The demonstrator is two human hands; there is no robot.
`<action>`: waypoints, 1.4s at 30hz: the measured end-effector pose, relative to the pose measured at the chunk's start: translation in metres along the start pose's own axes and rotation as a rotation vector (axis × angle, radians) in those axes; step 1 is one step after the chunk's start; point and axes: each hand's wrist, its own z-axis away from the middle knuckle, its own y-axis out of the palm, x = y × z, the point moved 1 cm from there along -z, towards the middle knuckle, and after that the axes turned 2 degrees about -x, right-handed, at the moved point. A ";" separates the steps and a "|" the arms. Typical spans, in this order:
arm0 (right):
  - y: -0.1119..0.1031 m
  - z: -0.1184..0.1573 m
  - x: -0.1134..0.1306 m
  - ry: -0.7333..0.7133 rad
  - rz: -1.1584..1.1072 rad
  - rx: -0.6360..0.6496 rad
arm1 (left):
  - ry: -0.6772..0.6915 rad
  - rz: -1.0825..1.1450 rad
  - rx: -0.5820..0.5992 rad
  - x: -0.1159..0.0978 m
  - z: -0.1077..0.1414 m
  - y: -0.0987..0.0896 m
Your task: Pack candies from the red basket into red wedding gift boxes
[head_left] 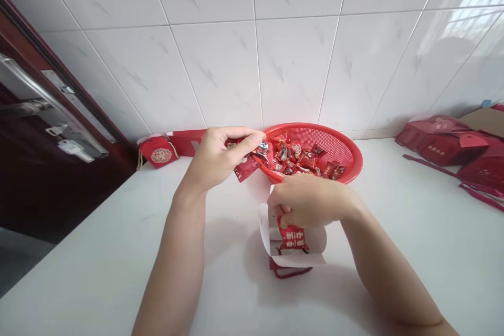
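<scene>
Nearest, toward the middle of the worktop's (98,283) near edge, stands a small gift box (297,261), its white-lined flaps open. The right hand (311,200) reaches down into it, fingers curled and pinched on the upper end of a red-wrapped sweet (294,237). Farther off, the left hand (220,155) is nearly closed, thumb and fingers holding several wrapped candies (247,167) just beside a red plastic basket (356,160) of sweets at the far edge. A gold-emblemed box (160,153) sits near the far-left corner, red cartons (444,147) at the far-right.
</scene>
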 end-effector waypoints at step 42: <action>-0.024 0.035 -0.027 -0.020 -0.388 -0.269 | -0.040 0.057 0.061 0.004 -0.004 -0.001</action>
